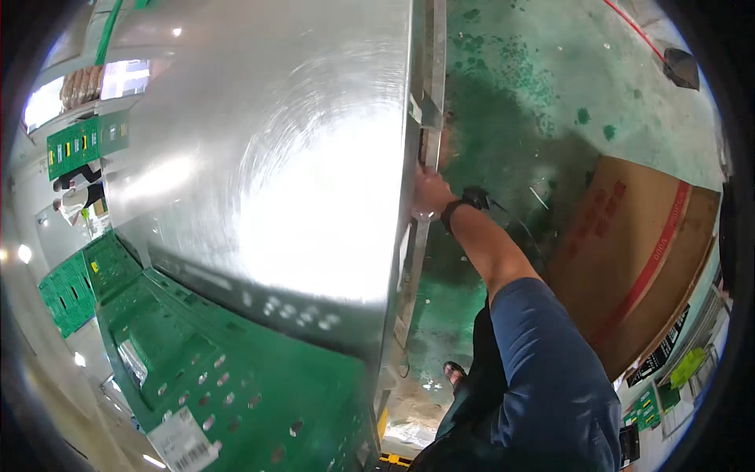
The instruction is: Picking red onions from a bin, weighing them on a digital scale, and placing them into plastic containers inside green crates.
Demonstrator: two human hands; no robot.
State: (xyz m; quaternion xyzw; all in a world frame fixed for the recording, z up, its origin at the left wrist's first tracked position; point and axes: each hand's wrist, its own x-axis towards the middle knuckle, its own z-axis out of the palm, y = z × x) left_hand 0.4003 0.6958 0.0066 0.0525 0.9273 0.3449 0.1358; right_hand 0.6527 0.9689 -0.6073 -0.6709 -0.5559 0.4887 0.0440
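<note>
My right hand (433, 192), with a dark band on the wrist, reaches to the side of a stainless steel table (283, 65). Its fingers go in behind the metal rail (435, 71) along the table's edge and are mostly hidden there, so what they hold does not show. Something clear and shiny, perhaps plastic, shows just below the hand. My left hand is out of view. Strong light glares off the scratched steel top.
A green plastic crate (253, 377) with a white label stands at lower left. A large cardboard box (625, 259) is at right on the wet green floor (507, 118). Near the wrist lies a black object with a cord. Two people and more green crates (74, 147) are far left.
</note>
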